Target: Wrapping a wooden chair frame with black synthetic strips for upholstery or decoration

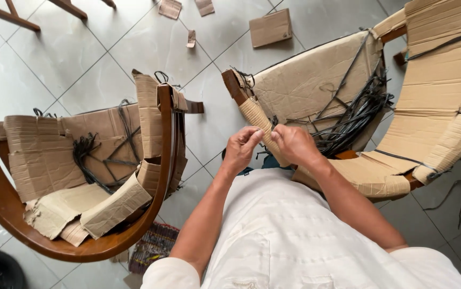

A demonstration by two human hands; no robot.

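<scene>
A wooden chair (234, 83) wrapped in brown cardboard lies in front of me on the right. Its arm carries a ribbed cardboard sleeve (256, 116). My left hand (242, 148) pinches the sleeve from the left with fingertips closed on it. My right hand (293, 144) grips the same sleeve from the right, a little lower. A tangle of black plastic straps (354, 116) lies on the cardboard seat just beyond my right hand.
A second wooden chair (162, 160) with loose cardboard pieces (88, 206) and black straps (86, 150) stands at the left. Cardboard scraps (270, 28) lie on the grey tiled floor (80, 59). A woven mat (153, 247) shows near my body.
</scene>
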